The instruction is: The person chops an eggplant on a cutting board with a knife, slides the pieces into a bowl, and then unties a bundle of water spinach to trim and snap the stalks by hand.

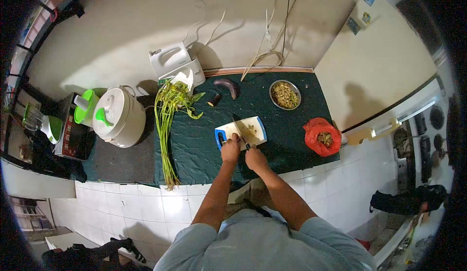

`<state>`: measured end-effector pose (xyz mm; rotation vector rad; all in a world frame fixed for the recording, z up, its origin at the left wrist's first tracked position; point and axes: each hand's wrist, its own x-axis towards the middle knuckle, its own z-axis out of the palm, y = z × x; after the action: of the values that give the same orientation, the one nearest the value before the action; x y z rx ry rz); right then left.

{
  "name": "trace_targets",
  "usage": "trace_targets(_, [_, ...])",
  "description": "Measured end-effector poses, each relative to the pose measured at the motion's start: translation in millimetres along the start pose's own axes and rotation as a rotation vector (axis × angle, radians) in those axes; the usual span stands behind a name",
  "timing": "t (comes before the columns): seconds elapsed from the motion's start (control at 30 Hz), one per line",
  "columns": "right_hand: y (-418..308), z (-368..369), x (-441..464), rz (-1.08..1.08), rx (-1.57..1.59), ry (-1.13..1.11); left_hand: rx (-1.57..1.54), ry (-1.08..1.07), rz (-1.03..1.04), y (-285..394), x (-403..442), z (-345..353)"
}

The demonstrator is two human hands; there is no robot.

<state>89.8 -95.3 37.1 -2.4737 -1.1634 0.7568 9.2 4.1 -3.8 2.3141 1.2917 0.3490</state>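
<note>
My right hand (256, 158) is closed around the black handle of a knife (242, 126), its blade pointing away from me over the cutting board. My left hand (230, 149) is closed at the board's left side, with its fingertips close to the blade. Whatever it may hold is hidden by the fingers. The white cutting board (259, 134) has blue ends and lies slightly tilted on the dark green cloth. Small chopped bits (251, 128) lie on it, right of the blade. Beyond the board are a curved purple eggplant (228, 85) and a short cut eggplant piece (214, 99).
A metal bowl (285, 108) of chopped food stands at the back right. Nearer the right edge is a red plastic bag (316, 147) with scraps. Long-stemmed leafy greens (165, 130) overhang the front edge. Left stand a white rice cooker (127, 120) and, behind, a hand mixer (170, 58).
</note>
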Motion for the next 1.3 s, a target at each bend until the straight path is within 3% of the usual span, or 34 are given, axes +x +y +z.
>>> trace_targets(0.13, [1,18,-8,-0.008,0.047,0.055,-0.103,-0.163,0.000,-12,-11,-7])
trace_targets(0.27, [9,27,-8,0.043,0.064,0.044,-0.195,-0.071,0.136,-27,-21,-1])
trace_targets(0.33, [4,8,1,0.048,0.022,-0.027,-0.175,-0.111,-0.031,-21,-27,-19])
trace_targets(0.4, [3,-5,3,-0.007,-0.035,-0.067,-0.160,-0.014,-0.055,-24,-25,-29])
trace_targets(0.47, [6,-1,8,0.003,-0.077,-0.083,-0.113,0.237,0.064,-43,-16,-23])
trace_targets(0.6, [10,20,-27,-0.062,-0.026,-0.026,0.063,0.072,0.057,-56,3,-18])
trace_targets(0.67, [13,26,-25,0.100,0.032,0.003,0.139,0.133,0.125,-59,9,-13])
trace_targets(0.8, [25,17,-22,0.008,-0.054,0.069,0.244,0.135,0.152,-55,7,-12])
trace_targets(1.0, [17,-10,-9,-0.006,-0.010,0.011,0.263,0.100,0.291,-37,3,-8])
trace_targets(1.17, [13,-6,-3,-0.024,-0.094,0.006,0.223,0.134,0.215,-21,-3,5])
trace_targets(1.23, [19,15,-7,-0.111,-0.071,0.104,0.210,0.147,0.174,-18,-4,5])
trace_targets(1.3, [24,29,-24,-0.040,0.002,0.071,0.199,0.157,0.206,-18,-6,4])
